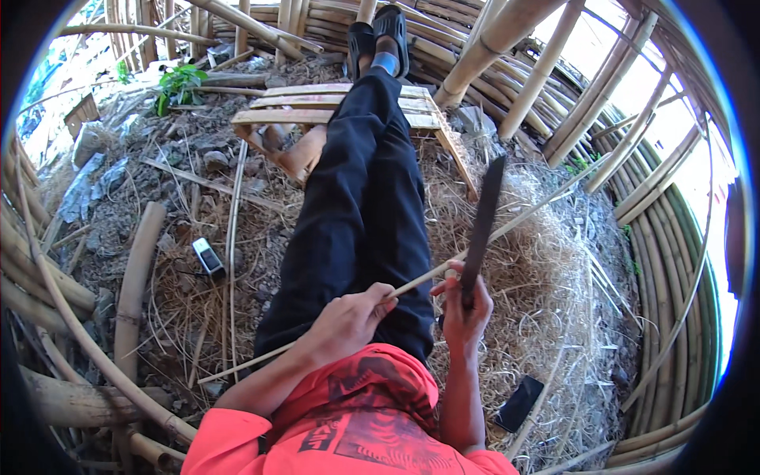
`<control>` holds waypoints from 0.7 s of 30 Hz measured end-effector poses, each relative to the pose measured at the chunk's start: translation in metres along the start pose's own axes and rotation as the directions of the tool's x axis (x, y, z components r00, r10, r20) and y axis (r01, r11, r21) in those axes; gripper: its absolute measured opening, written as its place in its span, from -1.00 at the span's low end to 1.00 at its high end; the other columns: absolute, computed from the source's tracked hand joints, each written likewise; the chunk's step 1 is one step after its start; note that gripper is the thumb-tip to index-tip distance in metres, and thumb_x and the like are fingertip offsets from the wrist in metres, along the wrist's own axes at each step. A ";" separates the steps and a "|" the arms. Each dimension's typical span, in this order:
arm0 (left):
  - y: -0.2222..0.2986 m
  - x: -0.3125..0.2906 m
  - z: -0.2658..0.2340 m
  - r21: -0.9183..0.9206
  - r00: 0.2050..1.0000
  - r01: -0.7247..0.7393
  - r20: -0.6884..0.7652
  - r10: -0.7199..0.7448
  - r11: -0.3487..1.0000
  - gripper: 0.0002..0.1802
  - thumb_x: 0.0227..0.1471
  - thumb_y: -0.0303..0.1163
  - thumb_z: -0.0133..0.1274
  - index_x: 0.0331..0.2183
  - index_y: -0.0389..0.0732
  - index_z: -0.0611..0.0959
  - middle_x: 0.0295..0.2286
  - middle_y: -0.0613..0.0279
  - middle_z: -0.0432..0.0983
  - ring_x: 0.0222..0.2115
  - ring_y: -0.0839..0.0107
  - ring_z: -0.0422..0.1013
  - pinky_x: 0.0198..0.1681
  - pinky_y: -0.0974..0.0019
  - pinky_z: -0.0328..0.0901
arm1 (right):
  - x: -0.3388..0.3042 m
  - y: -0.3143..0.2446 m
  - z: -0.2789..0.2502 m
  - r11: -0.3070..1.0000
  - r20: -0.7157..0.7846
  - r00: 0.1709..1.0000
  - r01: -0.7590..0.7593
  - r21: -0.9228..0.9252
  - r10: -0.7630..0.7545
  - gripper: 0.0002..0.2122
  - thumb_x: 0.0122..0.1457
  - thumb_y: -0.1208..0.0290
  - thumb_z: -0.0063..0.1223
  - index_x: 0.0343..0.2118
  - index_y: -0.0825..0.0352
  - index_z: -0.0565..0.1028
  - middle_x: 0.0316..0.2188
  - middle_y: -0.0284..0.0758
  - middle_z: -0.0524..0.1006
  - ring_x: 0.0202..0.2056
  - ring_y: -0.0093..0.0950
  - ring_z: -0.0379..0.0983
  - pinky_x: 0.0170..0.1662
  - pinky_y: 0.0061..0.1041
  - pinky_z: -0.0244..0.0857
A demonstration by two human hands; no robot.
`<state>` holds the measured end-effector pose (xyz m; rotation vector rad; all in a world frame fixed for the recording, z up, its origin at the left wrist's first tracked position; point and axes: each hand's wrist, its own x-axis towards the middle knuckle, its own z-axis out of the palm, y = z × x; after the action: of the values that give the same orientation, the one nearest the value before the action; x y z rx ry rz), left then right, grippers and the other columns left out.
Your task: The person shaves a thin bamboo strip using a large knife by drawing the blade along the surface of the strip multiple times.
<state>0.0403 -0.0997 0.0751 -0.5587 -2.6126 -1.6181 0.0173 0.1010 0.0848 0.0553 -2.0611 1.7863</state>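
My left hand [347,321] grips a long thin bamboo strip [522,218] that runs from the lower left across my lap up to the right. My right hand [465,310] holds the handle of a long dark blade [484,222], which points upward and rests against the strip just right of my left hand. My legs in black trousers [364,198] stretch forward, feet in dark sandals [380,36] on a low wooden pallet [317,107].
Pale bamboo shavings [546,301] pile up at my right. A small phone [209,257] lies on the ground at left, a dark phone [519,402] at lower right. Thick bamboo poles [134,285] lie at left and stand around the back and right.
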 end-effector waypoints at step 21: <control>0.002 0.004 0.023 0.033 0.964 -0.210 -0.162 0.213 0.977 -0.81 0.23 -0.46 0.00 -0.15 -0.34 0.53 -0.47 -0.14 0.50 -0.45 -0.11 0.47 -0.46 -0.02 0.31 | 0.013 0.023 -0.035 0.489 0.299 0.953 0.284 -0.825 -0.048 -0.85 -0.06 0.32 0.23 -0.43 0.25 0.62 -0.62 -0.18 0.56 -0.53 -0.16 0.54 -0.37 -0.18 0.38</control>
<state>0.0406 -0.0777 0.0667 -0.6483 -2.3563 -1.5080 0.0083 0.1414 0.0710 0.1800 -2.7786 0.4538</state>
